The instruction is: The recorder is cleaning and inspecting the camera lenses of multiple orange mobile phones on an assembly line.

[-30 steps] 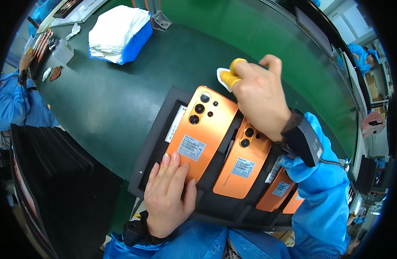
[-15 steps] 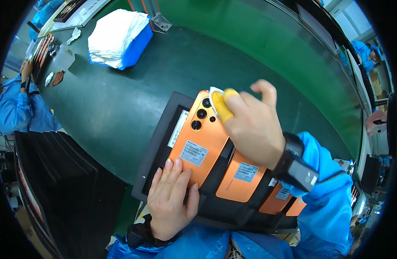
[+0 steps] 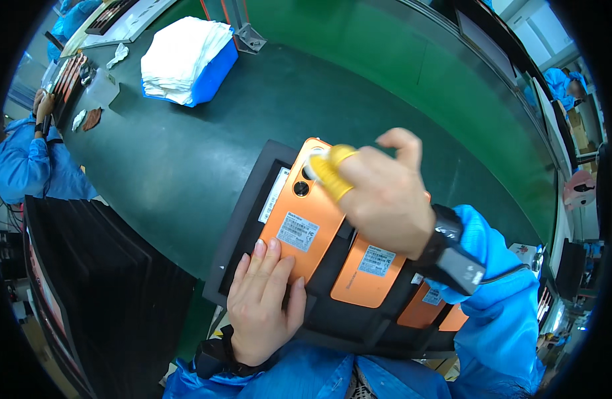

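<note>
An orange phone [image 3: 300, 247], back up with a white label, lies over the left side of a black foam tray [image 3: 237, 225]. My left hand [image 3: 260, 307] rests flat on its lower end, fingers stretched out. Yellow finger cots cover two fingers of my right hand [image 3: 390, 199], which pinches a small white wipe [image 3: 315, 158] against the camera lenses. The wipe is blurred and hides most of the lenses; one black lens [image 3: 301, 189] shows below it. A second orange phone [image 3: 366, 276] lies in the tray under my right wrist.
More orange phones [image 3: 422, 306] lie to the right in the tray, partly behind my right sleeve. A blue bin [image 3: 216, 73] of stacked white wipes stands at the far left of the green table. Black stacked trays [image 3: 113, 286] stand left; a co-worker's blue sleeve [image 3: 30, 159] is beyond.
My right hand has moved slightly left, carrying the wipe from the phone's top right edge onto the lenses. My left hand stays on the phone.
</note>
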Motion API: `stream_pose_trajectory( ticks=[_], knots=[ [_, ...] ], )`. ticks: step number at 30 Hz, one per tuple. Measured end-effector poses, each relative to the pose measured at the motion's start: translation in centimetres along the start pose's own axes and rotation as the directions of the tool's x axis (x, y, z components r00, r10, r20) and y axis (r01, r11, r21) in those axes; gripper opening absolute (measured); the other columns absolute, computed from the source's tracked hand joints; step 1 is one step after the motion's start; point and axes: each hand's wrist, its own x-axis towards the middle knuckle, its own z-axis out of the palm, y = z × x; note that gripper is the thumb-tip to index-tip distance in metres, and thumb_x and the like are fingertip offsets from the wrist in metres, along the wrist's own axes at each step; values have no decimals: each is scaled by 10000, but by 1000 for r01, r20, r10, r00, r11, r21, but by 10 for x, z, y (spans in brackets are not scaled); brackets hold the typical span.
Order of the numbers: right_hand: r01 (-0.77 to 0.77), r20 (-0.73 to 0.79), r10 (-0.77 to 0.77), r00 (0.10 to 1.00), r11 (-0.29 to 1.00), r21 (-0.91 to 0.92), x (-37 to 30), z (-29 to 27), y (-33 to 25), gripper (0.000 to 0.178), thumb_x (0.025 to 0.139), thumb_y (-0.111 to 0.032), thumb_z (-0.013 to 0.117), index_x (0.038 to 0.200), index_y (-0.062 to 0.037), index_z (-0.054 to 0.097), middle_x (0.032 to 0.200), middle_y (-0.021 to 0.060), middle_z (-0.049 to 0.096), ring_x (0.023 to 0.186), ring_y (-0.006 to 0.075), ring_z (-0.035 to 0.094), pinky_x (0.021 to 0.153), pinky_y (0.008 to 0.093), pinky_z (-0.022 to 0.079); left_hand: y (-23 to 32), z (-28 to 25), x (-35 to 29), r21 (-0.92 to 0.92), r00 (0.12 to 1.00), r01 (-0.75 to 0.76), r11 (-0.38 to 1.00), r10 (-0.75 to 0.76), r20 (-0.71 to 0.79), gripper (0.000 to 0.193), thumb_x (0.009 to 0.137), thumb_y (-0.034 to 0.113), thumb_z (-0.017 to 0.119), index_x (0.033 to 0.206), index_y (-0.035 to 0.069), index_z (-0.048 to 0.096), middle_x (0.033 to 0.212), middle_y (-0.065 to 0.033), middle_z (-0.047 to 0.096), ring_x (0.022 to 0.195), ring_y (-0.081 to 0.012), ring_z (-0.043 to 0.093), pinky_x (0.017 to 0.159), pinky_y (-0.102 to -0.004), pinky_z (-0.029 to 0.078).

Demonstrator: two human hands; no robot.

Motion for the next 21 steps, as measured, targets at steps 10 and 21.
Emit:
stream_pose_trajectory(
  ticks=[10, 21],
  knots=[
    [-69, -33, 68, 997, 997, -36, 18, 10, 17, 68, 699, -105, 642, 648, -115, 686, 781, -11, 520, 752, 153, 568, 951, 452, 338, 2, 0, 0, 9, 1000, 9, 1000, -9, -4, 321, 768, 128, 687, 1065, 9, 660, 1200, -218, 622, 1162, -350, 582, 987, -469, 427],
    [-320, 97, 316, 944, 947, 20, -17, -4, -11, 223, 753, -30, 637, 965, -7, 702, 771, 49, 498, 703, 190, 540, 817, 398, 329, 2, -1, 1, -40, 1000, 11, 999, -10, 23, 303, 768, 66, 675, 1058, -13, 639, 1218, -252, 601, 1207, -385, 542, 1015, -482, 403]
  ],
)
